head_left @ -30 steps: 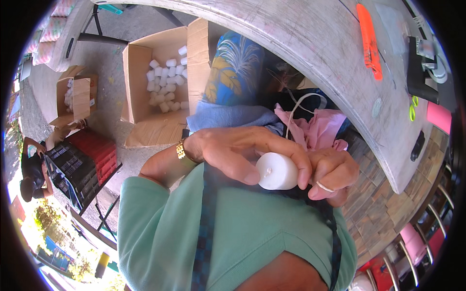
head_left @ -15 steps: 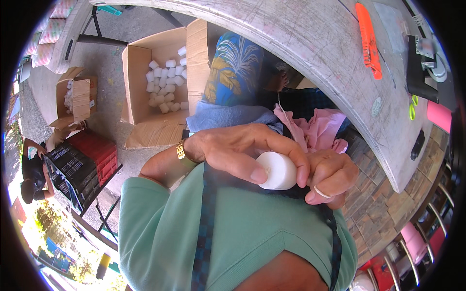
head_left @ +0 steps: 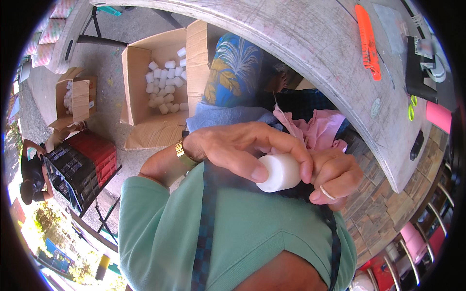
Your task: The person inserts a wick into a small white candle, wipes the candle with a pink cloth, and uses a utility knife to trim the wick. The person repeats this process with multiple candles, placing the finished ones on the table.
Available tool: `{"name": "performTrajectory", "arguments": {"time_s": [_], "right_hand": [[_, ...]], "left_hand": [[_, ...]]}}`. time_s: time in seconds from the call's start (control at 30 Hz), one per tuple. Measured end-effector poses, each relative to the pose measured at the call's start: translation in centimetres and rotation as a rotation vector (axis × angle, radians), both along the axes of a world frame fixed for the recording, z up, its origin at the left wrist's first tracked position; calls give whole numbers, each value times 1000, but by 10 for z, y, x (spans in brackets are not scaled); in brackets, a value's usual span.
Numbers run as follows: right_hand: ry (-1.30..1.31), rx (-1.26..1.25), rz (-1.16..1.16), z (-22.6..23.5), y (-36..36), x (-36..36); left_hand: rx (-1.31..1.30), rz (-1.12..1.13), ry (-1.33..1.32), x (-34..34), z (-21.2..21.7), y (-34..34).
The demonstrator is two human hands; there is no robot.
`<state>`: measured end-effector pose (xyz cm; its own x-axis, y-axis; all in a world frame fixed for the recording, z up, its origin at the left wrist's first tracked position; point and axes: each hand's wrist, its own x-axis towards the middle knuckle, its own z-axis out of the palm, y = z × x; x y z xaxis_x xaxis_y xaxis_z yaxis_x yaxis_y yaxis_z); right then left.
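A short, smooth white cylinder [head_left: 284, 173], rather like a plain wax candle, is held in front of my chest. My left hand [head_left: 233, 145], with a gold watch at the wrist, is closed on it, thumb against the near-left end and fingers over the far side. At its right end, my right hand [head_left: 337, 172] has its fingers curled and pressed together, a pale band around one finger. Whatever is inside those right fingers is hidden. Beyond the hands, pink cloth [head_left: 320, 127] lies by my lap, and a thin pale string [head_left: 277, 104] runs down over it.
An open cardboard box [head_left: 136, 82] holds many similar white cylinders. A grey worktable [head_left: 320, 53] curves along the right, bearing an orange cutter [head_left: 368, 43] and yellow-green scissors [head_left: 412, 107]. At far left, another person [head_left: 34, 169] stands by black and red crates [head_left: 99, 157] and a smaller box [head_left: 81, 99].
The white cylinder has turned and tilted slightly between the fingers, showing more of its side. My right hand has shifted a little to the right.
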<state>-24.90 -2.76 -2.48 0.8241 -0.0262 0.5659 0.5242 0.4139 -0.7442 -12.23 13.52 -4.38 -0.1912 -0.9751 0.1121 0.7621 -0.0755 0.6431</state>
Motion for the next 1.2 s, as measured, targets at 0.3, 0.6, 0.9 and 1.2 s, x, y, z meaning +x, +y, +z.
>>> {"name": "performTrajectory", "arguments": {"time_s": [0.3, 0.6, 0.9, 1.2], "right_hand": [[0, -100, -22, 9, -4, 4], [-21, -87, 61, 8, -7, 6], [-65, -160, 14, 11, 0, 2], [-68, -170, -39, 11, 6, 2]], "left_hand": [[99, 11, 139, 0, 7, 1], [142, -81, 165, 3, 9, 3], [-59, -79, 35, 0, -1, 3], [-131, 2, -72, -5, -5, 5]]}}
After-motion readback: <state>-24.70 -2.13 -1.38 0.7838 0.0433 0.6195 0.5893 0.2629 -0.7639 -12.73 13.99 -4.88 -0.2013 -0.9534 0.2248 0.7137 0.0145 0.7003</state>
